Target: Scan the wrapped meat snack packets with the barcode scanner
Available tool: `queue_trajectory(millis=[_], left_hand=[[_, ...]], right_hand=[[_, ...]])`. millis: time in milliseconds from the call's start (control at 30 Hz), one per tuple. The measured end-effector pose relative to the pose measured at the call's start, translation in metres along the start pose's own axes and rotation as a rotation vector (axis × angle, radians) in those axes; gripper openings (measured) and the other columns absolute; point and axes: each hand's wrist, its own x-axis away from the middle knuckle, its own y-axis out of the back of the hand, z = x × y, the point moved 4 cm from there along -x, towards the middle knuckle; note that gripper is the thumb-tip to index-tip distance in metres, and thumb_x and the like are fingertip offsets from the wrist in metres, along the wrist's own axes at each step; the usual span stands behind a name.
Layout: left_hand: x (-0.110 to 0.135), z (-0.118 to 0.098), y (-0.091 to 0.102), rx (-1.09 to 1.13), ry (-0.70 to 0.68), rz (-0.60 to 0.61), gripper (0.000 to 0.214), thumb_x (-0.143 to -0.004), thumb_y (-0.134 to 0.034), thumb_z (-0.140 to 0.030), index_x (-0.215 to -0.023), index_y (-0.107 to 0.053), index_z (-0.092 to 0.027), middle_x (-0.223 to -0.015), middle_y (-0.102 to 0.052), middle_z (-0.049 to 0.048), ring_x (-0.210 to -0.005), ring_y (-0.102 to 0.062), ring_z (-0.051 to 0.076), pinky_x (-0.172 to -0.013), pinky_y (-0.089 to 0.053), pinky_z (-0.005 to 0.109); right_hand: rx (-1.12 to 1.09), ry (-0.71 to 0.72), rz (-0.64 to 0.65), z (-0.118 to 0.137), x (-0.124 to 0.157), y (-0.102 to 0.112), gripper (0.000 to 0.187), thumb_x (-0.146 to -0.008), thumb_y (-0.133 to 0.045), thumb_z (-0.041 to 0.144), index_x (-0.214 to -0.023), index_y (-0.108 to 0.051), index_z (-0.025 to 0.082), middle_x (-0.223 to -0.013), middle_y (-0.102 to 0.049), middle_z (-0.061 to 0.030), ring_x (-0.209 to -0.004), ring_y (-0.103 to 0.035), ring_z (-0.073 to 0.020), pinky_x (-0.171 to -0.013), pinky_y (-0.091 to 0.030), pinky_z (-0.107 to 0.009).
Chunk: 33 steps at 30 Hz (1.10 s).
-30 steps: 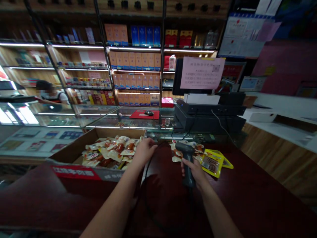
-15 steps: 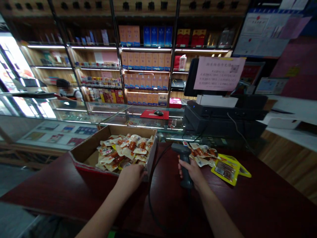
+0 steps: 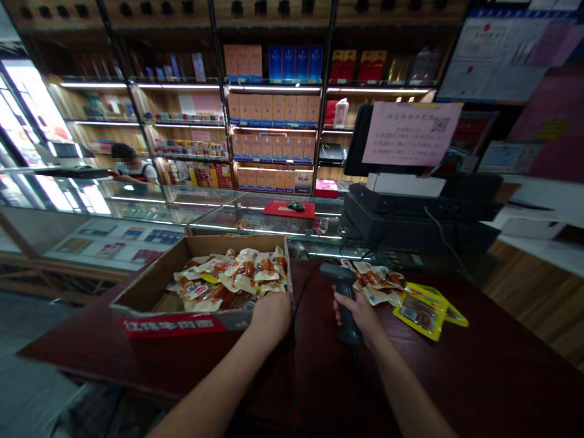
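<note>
My left hand (image 3: pixel 272 313) grips the near right corner of an open cardboard box (image 3: pixel 150 291) that holds several sausage snack packets (image 3: pixel 237 277). My right hand (image 3: pixel 358 313) is closed round the handle of a black barcode scanner (image 3: pixel 343 292), its head pointing away from me; its black cable (image 3: pixel 298 292) loops down between my arms. Just beyond the scanner lie a few loose sausage packets (image 3: pixel 376 281) and yellow packets (image 3: pixel 422 310) on the dark red counter (image 3: pixel 479 377).
A black cash register with a screen and a pink notice (image 3: pixel 410 135) stands at the counter's far right. Glass display cases (image 3: pixel 150 210) run behind the box. Shelves of boxed goods (image 3: pixel 274 109) fill the back wall. A person (image 3: pixel 130 167) sits far left.
My left hand slid from the box's far right rim to its near right corner, and the box turned on the counter. The scanner hand stayed almost still.
</note>
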Motion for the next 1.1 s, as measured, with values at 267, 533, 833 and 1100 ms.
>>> queue_trajectory(millis=[267,533,833,1100], left_hand=[[0.009,0.003,-0.004,-0.006,0.058,0.001,0.031,-0.087,-0.04,-0.025,-0.095,-0.065,-0.01,-0.088,-0.068,0.0204,-0.087,-0.066,0.03,-0.072,-0.05,0.039],[0.036,0.012,-0.009,0.015,0.135,0.002,0.032,-0.087,-0.036,-0.02,-0.09,-0.066,-0.012,-0.085,-0.069,0.0182,-0.081,-0.067,0.03,-0.068,-0.05,0.039],[0.033,0.004,-0.009,-0.001,0.174,0.012,0.034,-0.088,-0.034,-0.019,-0.091,-0.066,-0.01,-0.085,-0.068,0.0192,-0.083,-0.067,0.028,-0.068,-0.051,0.035],[0.056,0.016,-0.01,-0.017,0.207,0.073,0.032,-0.089,-0.035,-0.021,-0.091,-0.065,-0.01,-0.086,-0.069,0.0183,-0.082,-0.067,0.028,-0.07,-0.05,0.037]], right_hand=[[-0.002,0.021,0.013,0.005,0.003,-0.003,0.035,-0.064,-0.068,0.038,-0.088,-0.053,0.018,-0.051,-0.057,0.0056,-0.036,-0.052,-0.0113,-0.034,-0.044,-0.022],[0.011,0.01,-0.02,0.001,0.007,0.005,0.036,-0.064,-0.068,0.038,-0.09,-0.053,0.018,-0.051,-0.057,0.0061,-0.036,-0.052,-0.011,-0.034,-0.044,-0.021],[0.021,0.018,0.004,0.006,0.002,0.003,0.032,-0.065,-0.067,0.038,-0.085,-0.054,0.018,-0.051,-0.057,0.0061,-0.036,-0.052,-0.0111,-0.034,-0.044,-0.022],[0.039,0.029,0.025,0.009,-0.007,0.009,0.031,-0.067,-0.066,0.036,-0.088,-0.053,0.017,-0.051,-0.058,0.0058,-0.037,-0.053,-0.0108,-0.034,-0.045,-0.022]])
